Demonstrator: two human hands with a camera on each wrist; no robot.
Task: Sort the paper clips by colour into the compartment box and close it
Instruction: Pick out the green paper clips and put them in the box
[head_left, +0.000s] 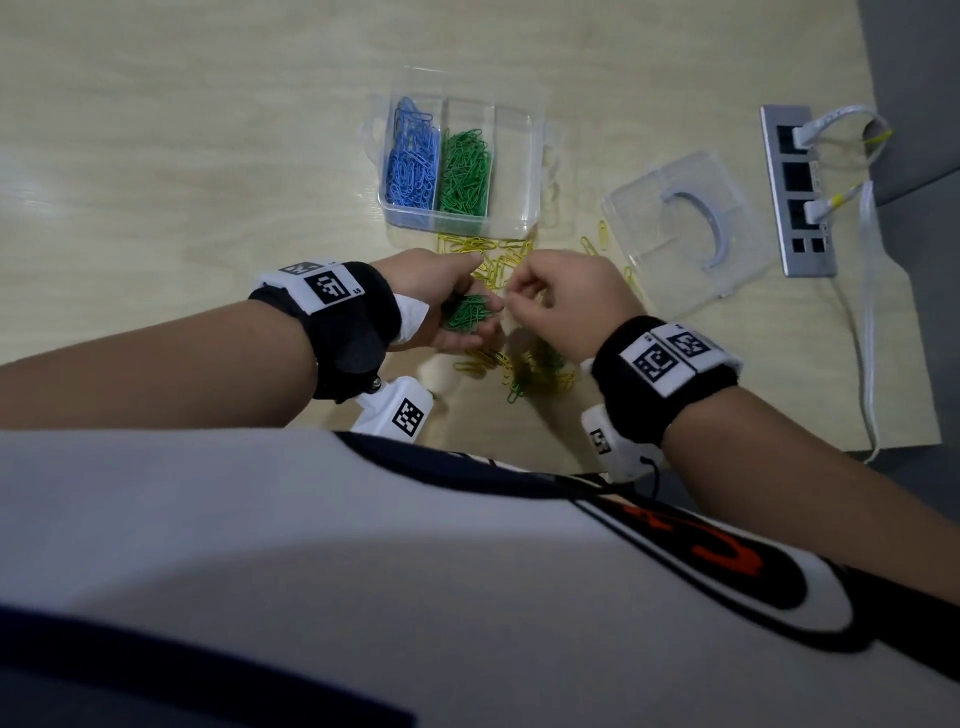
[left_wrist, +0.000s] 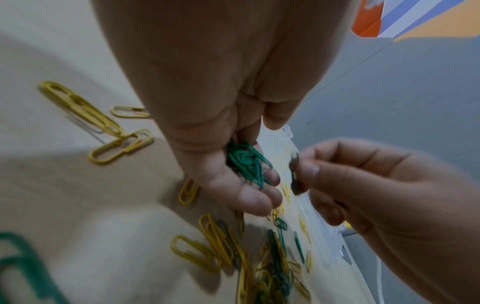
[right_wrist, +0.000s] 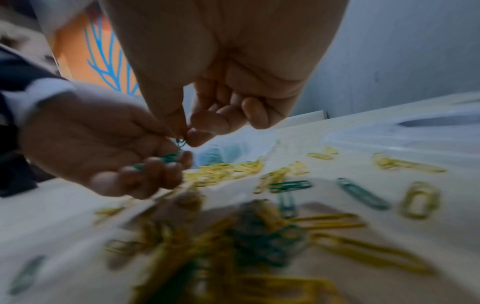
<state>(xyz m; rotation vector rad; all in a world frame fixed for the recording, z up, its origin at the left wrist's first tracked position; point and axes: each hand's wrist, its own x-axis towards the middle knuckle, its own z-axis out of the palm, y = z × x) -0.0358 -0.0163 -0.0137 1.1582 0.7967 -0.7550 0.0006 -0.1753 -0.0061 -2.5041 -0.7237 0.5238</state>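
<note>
My left hand is cupped palm up above the table and holds a bunch of green clips. My right hand pinches one green clip between thumb and forefinger, right beside the left palm. The clear compartment box stands open beyond the hands, with blue clips in its left compartment, green clips in the middle one, and nothing in the right one. Loose yellow clips and a mixed yellow and green heap lie on the table around the hands.
The clear lid with a grey handle lies flat to the right of the box. A grey socket strip with white plugs and cables sits further right, near the table edge. My shirt fills the bottom of the head view.
</note>
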